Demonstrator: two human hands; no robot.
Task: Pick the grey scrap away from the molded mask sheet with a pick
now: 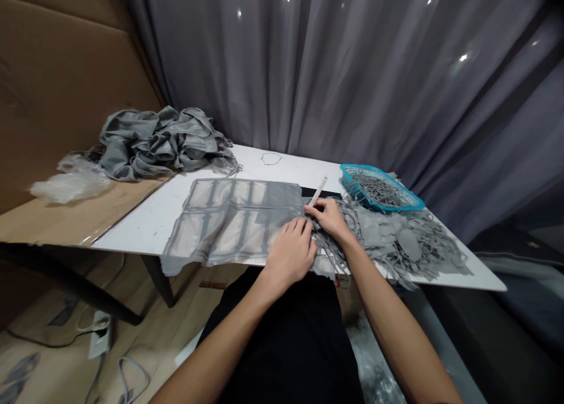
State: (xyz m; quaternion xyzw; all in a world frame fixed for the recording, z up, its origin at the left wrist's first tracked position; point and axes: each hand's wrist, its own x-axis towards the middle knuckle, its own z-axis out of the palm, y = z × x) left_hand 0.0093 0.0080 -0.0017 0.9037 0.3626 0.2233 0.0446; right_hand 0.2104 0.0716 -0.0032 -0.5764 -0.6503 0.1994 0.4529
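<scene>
A sheet of thin grey fabric (pixel 211 231) with darker bands marking out panels lies across the front of the white table. My left hand (pixel 291 248) rests on the right edge of this sheet, fingers stretched out and pressing down. Just beyond it, my right hand (pixel 328 216) grips a slim white tool (pixel 319 191), which slants up and away; its working end is hidden by my fingers. Grey strips and scraps (pixel 396 242) are heaped beside my right wrist. Part of a flat black piece (pixel 324 193) shows behind the right hand.
A blue basket (pixel 405 204) full of grey cords stands back right. Crumpled grey fabric (pixel 163 140) and clear plastic (pixel 73 179) sit at left on cardboard (pixel 88 219). A thin cord loop (pixel 271 158) lies on the table (pixel 291 163). A power strip (pixel 100 333) is on the floor.
</scene>
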